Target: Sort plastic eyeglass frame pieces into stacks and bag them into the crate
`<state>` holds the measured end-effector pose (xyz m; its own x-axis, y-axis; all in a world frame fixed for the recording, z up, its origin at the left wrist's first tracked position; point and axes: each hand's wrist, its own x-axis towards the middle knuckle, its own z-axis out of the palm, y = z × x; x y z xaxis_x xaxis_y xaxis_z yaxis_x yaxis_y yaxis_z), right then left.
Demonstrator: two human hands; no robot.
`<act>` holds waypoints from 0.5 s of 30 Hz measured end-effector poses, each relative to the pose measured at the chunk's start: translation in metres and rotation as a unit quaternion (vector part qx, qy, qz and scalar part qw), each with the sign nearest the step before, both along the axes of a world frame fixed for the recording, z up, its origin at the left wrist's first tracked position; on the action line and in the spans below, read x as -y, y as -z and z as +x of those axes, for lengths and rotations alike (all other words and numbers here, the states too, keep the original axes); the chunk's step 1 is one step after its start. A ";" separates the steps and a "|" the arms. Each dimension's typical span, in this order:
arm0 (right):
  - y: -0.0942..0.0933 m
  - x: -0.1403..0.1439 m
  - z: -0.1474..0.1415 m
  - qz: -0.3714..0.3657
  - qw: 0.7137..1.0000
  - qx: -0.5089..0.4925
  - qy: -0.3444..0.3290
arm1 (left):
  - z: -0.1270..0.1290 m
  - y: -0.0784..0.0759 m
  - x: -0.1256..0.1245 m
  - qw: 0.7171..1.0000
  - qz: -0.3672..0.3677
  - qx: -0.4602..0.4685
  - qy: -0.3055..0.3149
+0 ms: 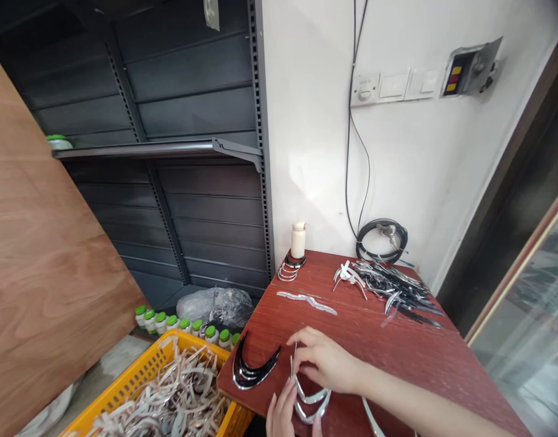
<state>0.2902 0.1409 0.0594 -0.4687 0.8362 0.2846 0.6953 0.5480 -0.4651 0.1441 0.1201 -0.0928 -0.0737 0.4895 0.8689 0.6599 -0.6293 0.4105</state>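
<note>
Near the table's front edge, my left hand is closed around the lower side of a few curved silver trim strips, fingers on the left and thumb tip at the bottom. My right hand reaches in from the right, its fingers pinched at the thin upper left end of these strips. Where exactly those fingertips touch is partly hidden. To the left lies a nested set of black and silver crescent trim strips. Another silver curved strip lies partly under my right forearm.
A yellow basket full of peeled strips stands left of the red-brown table. At the back are a pile of black and silver strips, a white bottle and a coiled cable. A wavy silver strip lies mid-table.
</note>
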 end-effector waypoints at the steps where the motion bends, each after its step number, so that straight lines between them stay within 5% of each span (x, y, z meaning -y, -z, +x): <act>1: 0.001 0.005 0.000 -0.024 0.999 -0.011 0.035 | 0.000 0.000 0.001 1.000 -0.002 0.005 0.001; 6: 0.008 0.026 -0.003 -0.160 0.983 0.017 0.084 | 0.002 -0.004 0.005 0.999 0.012 0.042 0.001; 12: 0.008 0.045 -0.015 -0.150 0.984 0.082 0.048 | 0.001 -0.010 0.002 0.999 0.053 -0.005 -0.011; 15: -0.001 0.031 0.005 -0.095 0.988 0.069 0.096 | 0.000 -0.011 -0.002 0.997 0.074 -0.026 -0.019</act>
<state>0.2953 0.1101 0.0609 -0.3200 0.9456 0.0586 0.8417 0.3122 -0.4406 0.1443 0.1222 -0.0821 -0.0429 0.3539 0.9343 0.7023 -0.6544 0.2801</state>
